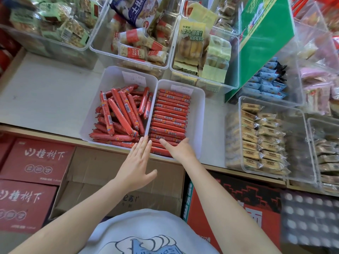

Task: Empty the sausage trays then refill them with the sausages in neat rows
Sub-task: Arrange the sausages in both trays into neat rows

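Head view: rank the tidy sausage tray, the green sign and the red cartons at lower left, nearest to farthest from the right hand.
1. Tidy sausage tray: the right hand reaches into its near end, over the rowed sausages.
2. Green sign: up and to the right, leaning behind the clear bins.
3. Red cartons: far lower left, below the shelf edge.

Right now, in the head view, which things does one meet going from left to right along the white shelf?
Left sausage tray with jumbled sausages → right sausage tray with sausages in neat rows → clear bin of wrapped snacks.
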Demonstrator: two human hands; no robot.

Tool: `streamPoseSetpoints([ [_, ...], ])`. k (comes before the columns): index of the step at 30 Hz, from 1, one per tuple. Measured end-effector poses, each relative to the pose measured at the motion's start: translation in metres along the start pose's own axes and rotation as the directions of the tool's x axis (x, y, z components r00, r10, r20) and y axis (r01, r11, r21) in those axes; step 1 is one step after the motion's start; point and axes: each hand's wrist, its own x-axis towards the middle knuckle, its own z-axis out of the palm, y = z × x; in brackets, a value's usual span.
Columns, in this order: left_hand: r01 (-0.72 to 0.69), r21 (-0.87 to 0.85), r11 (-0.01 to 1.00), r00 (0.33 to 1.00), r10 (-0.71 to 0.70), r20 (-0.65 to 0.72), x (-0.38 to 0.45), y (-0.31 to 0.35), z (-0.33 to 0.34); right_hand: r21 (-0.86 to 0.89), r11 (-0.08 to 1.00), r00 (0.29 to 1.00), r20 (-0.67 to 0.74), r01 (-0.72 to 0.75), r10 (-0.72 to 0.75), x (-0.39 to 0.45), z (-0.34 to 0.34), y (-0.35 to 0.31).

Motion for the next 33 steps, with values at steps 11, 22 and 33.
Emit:
streamPoseSetpoints([
  [11,-0.007,0.01,1.0,1.0,0.007,-0.001,0.0,-0.001,0.0,-0.034,0.999,1.0,0.02,0.021,-0.02,0.005,0.003,0.003],
  [22,-0.014,0.009,1.0,1.0,0.014,-0.006,0.0,-0.003,0.002,0.231,0.972,0.994,-0.105,0.05,-0.027,0.021,0.0,-0.005],
  [33,-0.026,0.01,1.0,0.999,0.027,-0.02,0.0,-0.001,0.0,0.383,0.917,0.987,-0.149,0.111,-0.057,0.035,-0.014,-0.007],
])
